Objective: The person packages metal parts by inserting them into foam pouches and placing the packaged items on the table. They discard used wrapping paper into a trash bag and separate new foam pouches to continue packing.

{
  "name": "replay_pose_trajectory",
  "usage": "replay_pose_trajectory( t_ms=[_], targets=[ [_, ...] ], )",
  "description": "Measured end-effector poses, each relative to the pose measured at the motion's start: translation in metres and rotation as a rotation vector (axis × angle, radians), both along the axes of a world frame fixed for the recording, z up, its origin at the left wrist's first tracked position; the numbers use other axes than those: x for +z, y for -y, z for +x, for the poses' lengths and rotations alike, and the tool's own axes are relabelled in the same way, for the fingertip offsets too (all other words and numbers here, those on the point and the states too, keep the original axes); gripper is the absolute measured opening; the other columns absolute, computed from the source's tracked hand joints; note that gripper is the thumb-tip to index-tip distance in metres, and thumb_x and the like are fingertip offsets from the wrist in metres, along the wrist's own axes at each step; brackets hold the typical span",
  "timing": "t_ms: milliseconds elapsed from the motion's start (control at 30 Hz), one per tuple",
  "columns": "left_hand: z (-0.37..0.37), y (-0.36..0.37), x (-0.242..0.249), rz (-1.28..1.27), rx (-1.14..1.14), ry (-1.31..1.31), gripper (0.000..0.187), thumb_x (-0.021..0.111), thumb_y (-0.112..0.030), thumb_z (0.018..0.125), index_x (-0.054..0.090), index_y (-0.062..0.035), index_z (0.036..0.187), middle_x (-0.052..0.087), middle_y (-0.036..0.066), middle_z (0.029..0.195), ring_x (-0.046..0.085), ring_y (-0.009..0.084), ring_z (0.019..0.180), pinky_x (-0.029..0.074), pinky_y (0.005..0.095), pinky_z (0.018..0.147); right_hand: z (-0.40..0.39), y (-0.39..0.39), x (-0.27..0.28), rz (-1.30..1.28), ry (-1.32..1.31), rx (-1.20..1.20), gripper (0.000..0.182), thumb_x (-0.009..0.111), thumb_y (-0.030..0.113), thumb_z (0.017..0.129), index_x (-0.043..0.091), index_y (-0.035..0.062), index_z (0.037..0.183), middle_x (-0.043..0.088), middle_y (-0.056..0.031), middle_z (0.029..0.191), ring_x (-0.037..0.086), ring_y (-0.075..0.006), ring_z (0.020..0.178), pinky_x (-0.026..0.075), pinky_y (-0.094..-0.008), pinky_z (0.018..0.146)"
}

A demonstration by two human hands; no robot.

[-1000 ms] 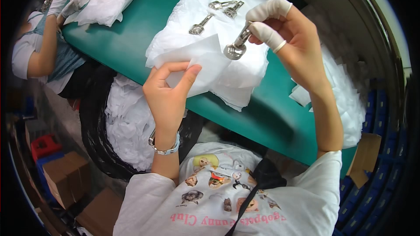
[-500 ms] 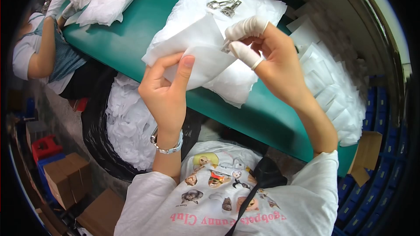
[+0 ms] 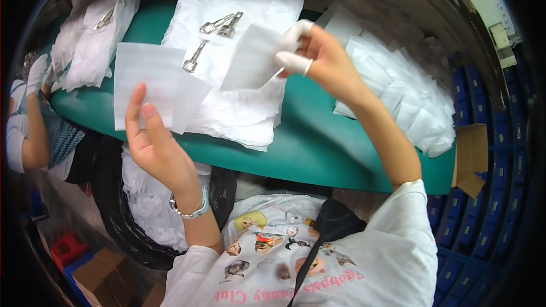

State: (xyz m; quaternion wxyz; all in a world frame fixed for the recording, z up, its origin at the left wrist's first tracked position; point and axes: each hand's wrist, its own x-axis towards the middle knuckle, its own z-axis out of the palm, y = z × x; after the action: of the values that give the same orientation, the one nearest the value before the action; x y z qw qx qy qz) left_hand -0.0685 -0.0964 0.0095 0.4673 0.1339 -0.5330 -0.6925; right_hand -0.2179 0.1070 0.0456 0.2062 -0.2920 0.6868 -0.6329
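Note:
My left hand [image 3: 156, 142] is raised at the table's near left, holding thin white sheets [image 3: 145, 77] between thumb and fingers. My right hand [image 3: 307, 51], with white covers on thumb and forefinger, pinches a separate white packet [image 3: 250, 59] above a stack of white paper [image 3: 244, 116]. Whether anything is inside that packet cannot be made out. Three silvery metal pieces lie on the stack: two close together near its top, [image 3: 222, 23] and a single metal piece [image 3: 195, 57] lower, between my hands.
White packets [image 3: 404, 91] are heaped on the green table [image 3: 318, 131] at right. A co-worker's gloved hand [image 3: 37, 74] is at the far left, near more paper [image 3: 91, 40]. A black bag [image 3: 222, 196] of white material stands below the table; blue bins [image 3: 472, 210] stand at right.
My hands have moved apart, each now with its own white paper. A third metal piece now shows on the stack. The view has shifted, and the table scene sits further left.

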Motion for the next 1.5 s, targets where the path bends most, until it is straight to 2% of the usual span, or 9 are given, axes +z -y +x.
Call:
replay_pose_trajectory(
  t_ms=[167,300,400,600,700,1167,1267,1400,1500],
  targets=[
    [0.003,0.013,-0.013,0.013,-0.020,0.099,0.033,0.055,-0.009,0.100,0.055,0.0045,0.131,0.062,0.012,0.121,0.061,0.0125,0.100,0.050,0.0262,0.089,-0.082,-0.063,-0.008,0.431,-0.193,-0.439,0.053,0.070,0.012,0.088,0.048,-0.0013,0.134,0.067,-0.0108,0.096,0.067,-0.0160,0.081,0.051,-0.0290,0.079],
    [0.003,0.004,-0.012,-0.049,-0.038,0.249,0.038,0.056,-0.001,0.097,0.052,0.0049,0.134,0.060,0.013,0.125,0.059,0.0142,0.107,0.047,0.0271,0.095,-0.153,-0.118,-0.055,1.096,-0.627,-0.515,0.048,0.071,0.016,0.085,0.055,-0.0037,0.125,0.070,-0.0192,0.108,0.070,-0.0284,0.094,0.052,-0.0392,0.088],
    [-0.005,0.001,-0.011,-0.277,-0.001,0.230,0.050,0.059,0.006,0.092,0.045,0.0051,0.140,0.051,0.015,0.135,0.054,0.0188,0.118,0.042,0.0302,0.103,-0.104,-0.079,-0.034,1.012,-1.040,-0.712,0.041,0.071,0.018,0.087,0.060,-0.0036,0.121,0.069,-0.0197,0.111,0.066,-0.0310,0.104,0.050,-0.0403,0.093],
    [-0.010,-0.001,-0.017,-0.280,-0.197,0.202,0.077,0.063,0.011,0.087,0.021,0.0026,0.151,0.041,0.023,0.141,0.049,0.0244,0.126,0.040,0.0341,0.107,-0.020,0.021,0.004,0.158,-0.361,-0.110,0.042,0.066,0.031,0.094,0.064,0.0012,0.122,0.070,-0.0084,0.109,0.063,-0.0165,0.099,0.049,-0.0302,0.086],
    [-0.006,-0.004,-0.013,-0.105,-0.310,0.177,0.079,0.062,0.012,0.087,0.018,0.0013,0.152,0.043,0.023,0.139,0.052,0.0249,0.122,0.043,0.0344,0.104,0.007,0.048,0.023,0.305,-0.475,0.093,0.031,0.068,0.015,0.091,0.063,0.0040,0.120,0.069,-0.0034,0.101,0.061,-0.0090,0.086,0.047,-0.0228,0.071],
    [0.004,0.011,-0.020,0.040,-0.365,0.043,0.071,0.065,0.008,0.090,0.028,-0.0013,0.149,0.062,0.024,0.117,0.064,0.0220,0.107,0.053,0.0290,0.090,0.017,0.059,0.008,0.048,0.402,-0.084,0.021,0.061,0.010,0.094,0.057,-0.0015,0.111,0.064,-0.0069,0.078,0.061,-0.0116,0.060,0.043,-0.0238,0.055],
    [0.007,0.011,-0.020,0.003,-0.373,0.101,0.051,0.064,0.007,0.091,0.046,0.0028,0.139,0.064,0.019,0.116,0.064,0.0184,0.103,0.053,0.0271,0.088,0.016,0.052,0.000,-0.147,0.342,-0.260,0.021,0.059,0.009,0.096,0.055,-0.0016,0.113,0.068,-0.0132,0.090,0.066,-0.0149,0.075,0.050,-0.0256,0.063],
    [0.013,0.024,-0.023,-0.146,-0.343,0.298,0.025,0.059,-0.005,0.098,0.061,0.0071,0.120,0.065,0.012,0.116,0.063,0.0138,0.099,0.052,0.0260,0.086,0.022,0.045,-0.012,-0.372,-0.510,-0.246,0.018,0.052,-0.004,0.094,0.053,-0.0019,0.112,0.063,-0.0249,0.123,0.062,-0.0266,0.117,0.052,-0.0368,0.096],
    [0.017,0.025,-0.027,0.035,-0.462,0.206,0.033,0.052,-0.021,0.104,0.065,0.0078,0.114,0.065,0.008,0.112,0.061,0.0112,0.094,0.049,0.0246,0.082,0.039,0.036,-0.018,-0.311,-0.797,-0.061,0.028,0.058,-0.016,0.082,0.056,-0.0006,0.105,0.062,-0.0272,0.122,0.063,-0.0352,0.116,0.049,-0.0426,0.098]
  ],
)
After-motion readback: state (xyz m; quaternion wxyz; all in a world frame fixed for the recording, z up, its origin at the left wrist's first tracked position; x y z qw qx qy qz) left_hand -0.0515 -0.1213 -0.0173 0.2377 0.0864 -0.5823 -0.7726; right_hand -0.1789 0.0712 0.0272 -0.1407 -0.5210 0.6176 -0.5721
